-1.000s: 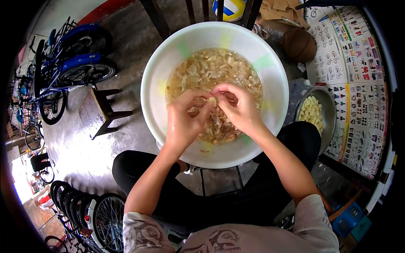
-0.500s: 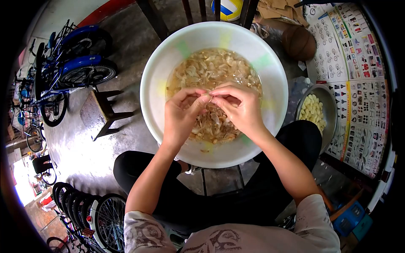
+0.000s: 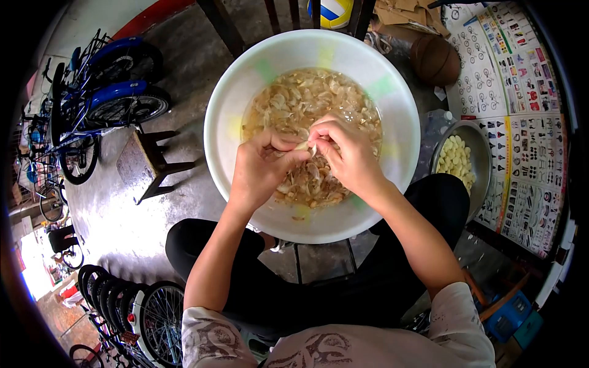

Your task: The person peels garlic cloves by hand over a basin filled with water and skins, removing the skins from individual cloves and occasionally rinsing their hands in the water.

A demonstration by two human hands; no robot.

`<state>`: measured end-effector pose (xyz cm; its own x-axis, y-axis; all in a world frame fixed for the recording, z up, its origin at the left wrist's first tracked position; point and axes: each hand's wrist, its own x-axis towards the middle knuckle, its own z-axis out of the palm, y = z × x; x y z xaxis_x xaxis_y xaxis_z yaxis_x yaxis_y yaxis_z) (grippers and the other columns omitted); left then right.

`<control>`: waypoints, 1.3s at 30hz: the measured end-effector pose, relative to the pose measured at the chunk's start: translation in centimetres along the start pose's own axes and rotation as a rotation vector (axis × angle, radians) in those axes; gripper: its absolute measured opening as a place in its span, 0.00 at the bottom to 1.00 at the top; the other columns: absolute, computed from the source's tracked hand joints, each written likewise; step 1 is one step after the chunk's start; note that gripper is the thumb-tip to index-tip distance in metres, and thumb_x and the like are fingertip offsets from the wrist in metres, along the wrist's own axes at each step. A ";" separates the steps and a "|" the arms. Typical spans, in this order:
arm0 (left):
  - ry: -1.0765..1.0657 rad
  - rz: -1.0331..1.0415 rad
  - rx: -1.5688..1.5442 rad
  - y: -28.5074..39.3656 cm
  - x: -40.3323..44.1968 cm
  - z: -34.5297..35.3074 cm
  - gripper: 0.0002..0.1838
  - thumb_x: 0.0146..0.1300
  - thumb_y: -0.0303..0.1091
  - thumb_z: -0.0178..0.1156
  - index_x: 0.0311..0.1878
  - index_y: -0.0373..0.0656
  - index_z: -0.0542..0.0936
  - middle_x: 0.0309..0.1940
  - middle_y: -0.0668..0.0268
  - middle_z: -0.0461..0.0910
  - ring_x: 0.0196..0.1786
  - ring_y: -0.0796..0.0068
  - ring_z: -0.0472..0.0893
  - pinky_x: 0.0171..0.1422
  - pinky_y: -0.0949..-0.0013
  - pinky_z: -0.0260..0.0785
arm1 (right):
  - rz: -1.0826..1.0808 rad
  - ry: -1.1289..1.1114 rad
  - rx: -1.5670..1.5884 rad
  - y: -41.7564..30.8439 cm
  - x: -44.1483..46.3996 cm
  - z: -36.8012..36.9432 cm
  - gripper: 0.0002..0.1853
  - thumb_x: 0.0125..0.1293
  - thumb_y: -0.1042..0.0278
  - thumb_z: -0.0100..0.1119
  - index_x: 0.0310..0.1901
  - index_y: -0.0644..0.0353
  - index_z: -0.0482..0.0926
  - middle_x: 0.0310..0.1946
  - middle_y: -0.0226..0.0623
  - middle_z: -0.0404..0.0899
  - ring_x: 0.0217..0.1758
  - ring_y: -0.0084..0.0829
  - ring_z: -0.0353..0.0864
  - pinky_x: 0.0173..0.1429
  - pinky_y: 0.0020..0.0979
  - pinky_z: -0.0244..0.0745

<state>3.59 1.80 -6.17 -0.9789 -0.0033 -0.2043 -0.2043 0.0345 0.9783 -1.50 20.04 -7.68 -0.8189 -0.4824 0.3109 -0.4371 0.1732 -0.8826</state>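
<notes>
Both hands are over a wide white basin of water, in which loose garlic skins float. My left hand pinches a pale garlic clove between thumb and fingers. Opposite it, my right hand is closed, its thumb and forefinger pinching a bit of thin skin at the clove's end. To the right, beside my knee, a metal bowl holds many peeled garlic cloves.
A small wooden stool and several bicycles stand on the left. Beyond the basin are a chair back, a volleyball and a brown basketball. A printed poster sheet covers the surface at right.
My hands have drawn slightly apart at the fingertips, and the clove now shows between them. The right fingers have lifted a piece of skin from its end.
</notes>
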 end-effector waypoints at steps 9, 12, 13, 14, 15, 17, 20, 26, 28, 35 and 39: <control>-0.032 -0.124 -0.036 0.4 -0.2 -0.7 0.07 0.63 0.23 0.70 0.37 0.34 0.80 0.40 0.63 0.86 0.41 0.80 0.82 0.50 0.74 0.76 | -0.040 -0.092 -0.032 -0.8 0.3 -0.7 0.08 0.64 0.84 0.59 0.41 0.62 0.72 0.37 0.38 0.75 0.40 0.42 0.78 0.42 0.39 0.73; -0.037 -0.124 -0.016 0.6 -0.4 -0.5 0.07 0.63 0.23 0.69 0.38 0.34 0.80 0.39 0.64 0.86 0.41 0.81 0.82 0.49 0.75 0.76 | -0.042 -0.170 -0.141 -1.1 0.1 -0.7 0.07 0.63 0.84 0.57 0.40 0.62 0.71 0.37 0.38 0.73 0.42 0.42 0.77 0.41 0.40 0.73; -0.040 -0.125 -0.015 0.6 -0.4 -0.3 0.07 0.63 0.23 0.69 0.38 0.34 0.80 0.39 0.64 0.86 0.41 0.81 0.82 0.49 0.75 0.76 | -0.045 -0.169 -0.148 -1.1 0.2 -0.7 0.07 0.63 0.83 0.57 0.39 0.62 0.71 0.37 0.38 0.72 0.42 0.42 0.76 0.41 0.41 0.73; -0.010 -0.092 -0.035 0.4 -0.5 -0.1 0.06 0.64 0.23 0.69 0.38 0.34 0.80 0.39 0.63 0.86 0.41 0.81 0.83 0.49 0.75 0.76 | -0.050 -0.167 -0.156 -1.2 0.2 -0.7 0.07 0.63 0.83 0.56 0.39 0.62 0.71 0.37 0.38 0.71 0.43 0.41 0.76 0.41 0.41 0.73; 0.021 -0.058 -0.055 0.5 -0.4 0.0 0.06 0.64 0.24 0.68 0.38 0.35 0.79 0.40 0.63 0.85 0.40 0.80 0.83 0.49 0.75 0.77 | -0.051 -0.163 -0.155 -1.2 0.3 -0.6 0.07 0.63 0.83 0.56 0.39 0.62 0.71 0.37 0.38 0.71 0.43 0.41 0.76 0.41 0.41 0.73; 0.097 -0.143 -0.128 0.9 -0.3 0.1 0.06 0.66 0.25 0.67 0.39 0.36 0.79 0.40 0.62 0.85 0.41 0.79 0.83 0.50 0.74 0.77 | -0.105 -0.140 -0.175 -1.3 0.3 -0.5 0.12 0.60 0.88 0.57 0.43 0.63 0.70 0.34 0.39 0.73 0.35 0.43 0.77 0.39 0.39 0.72; 0.180 -0.222 -0.294 1.0 0.0 -0.3 0.05 0.71 0.28 0.61 0.40 0.39 0.77 0.44 0.60 0.85 0.44 0.77 0.83 0.52 0.73 0.78 | -0.082 -0.154 -0.159 -1.2 -0.3 0.2 0.11 0.60 0.86 0.59 0.41 0.62 0.71 0.35 0.38 0.74 0.36 0.42 0.79 0.39 0.40 0.74; 0.199 -0.225 -0.518 1.3 0.2 -0.1 0.09 0.75 0.30 0.57 0.53 0.36 0.76 0.53 0.58 0.82 0.51 0.75 0.82 0.58 0.74 0.77 | -0.043 -0.140 -0.510 0.1 -0.7 -0.1 0.15 0.53 0.86 0.62 0.43 0.64 0.81 0.49 0.39 0.76 0.55 0.43 0.76 0.59 0.38 0.77; 0.196 -0.236 -0.514 1.3 0.3 -0.1 0.14 0.75 0.32 0.57 0.57 0.34 0.75 0.54 0.58 0.81 0.54 0.74 0.81 0.60 0.73 0.75 | -0.064 -0.174 -0.639 0.1 -0.8 -0.6 0.18 0.52 0.87 0.64 0.46 0.63 0.83 0.56 0.40 0.75 0.61 0.44 0.74 0.64 0.38 0.75; 0.066 -0.255 -0.298 -0.8 1.2 -0.1 0.14 0.76 0.29 0.53 0.58 0.33 0.76 0.49 0.58 0.83 0.48 0.74 0.83 0.55 0.72 0.78 | 0.232 -0.053 -0.215 0.2 0.0 -0.5 0.07 0.64 0.80 0.59 0.43 0.63 0.81 0.38 0.40 0.79 0.43 0.45 0.81 0.47 0.41 0.76; -0.047 -0.109 0.561 -3.3 2.6 0.4 0.09 0.70 0.28 0.56 0.47 0.35 0.82 0.35 0.55 0.86 0.38 0.65 0.87 0.45 0.63 0.80 | 0.188 0.037 -0.180 1.4 0.0 -0.3 0.04 0.66 0.77 0.58 0.40 0.63 0.80 0.36 0.39 0.79 0.37 0.45 0.80 0.42 0.41 0.75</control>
<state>1.71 2.08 -9.90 -0.9485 0.0080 -0.3165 -0.2577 0.5615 0.7863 -2.20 20.54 -8.78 -0.9035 -0.3963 0.1629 -0.3325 0.4085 -0.8500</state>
